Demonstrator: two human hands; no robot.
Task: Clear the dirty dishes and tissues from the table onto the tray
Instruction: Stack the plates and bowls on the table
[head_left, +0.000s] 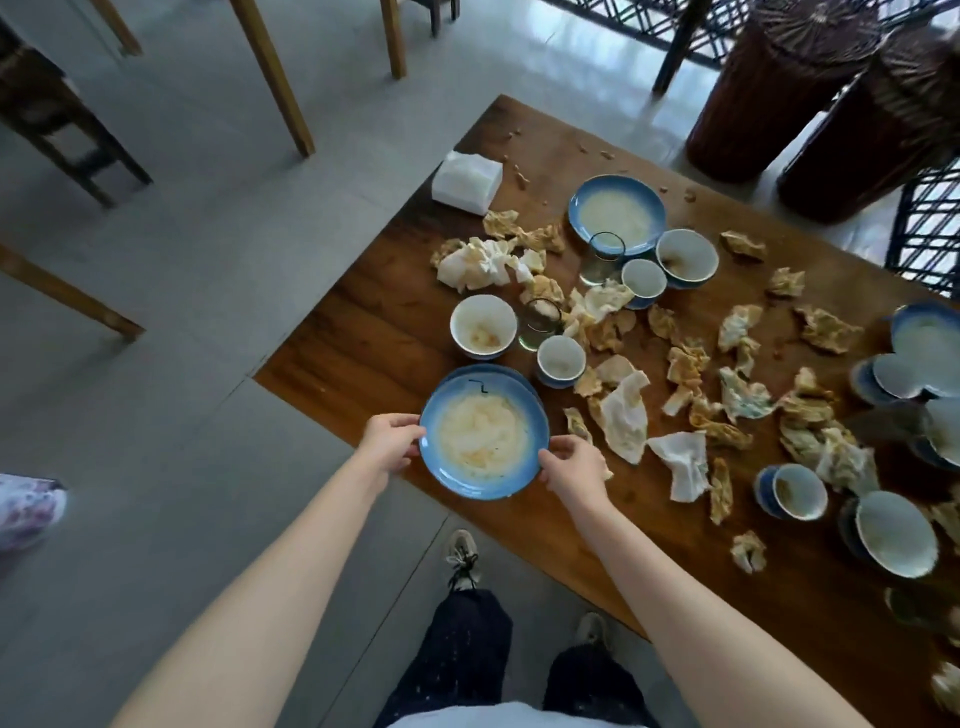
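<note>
A dirty blue plate with pale smears is held over the near-left edge of the wooden table. My left hand grips its left rim and my right hand grips its right rim. A second blue plate peeks out just behind and under it. Beyond stand small white bowls, two glasses and another blue plate. Several stained, crumpled tissues litter the tabletop. No tray is in view.
A stack of clean white napkins lies at the table's far-left corner. More bowls and plates crowd the right edge. Dark wicker stools stand behind the table; wooden chair legs rise from the grey floor at left.
</note>
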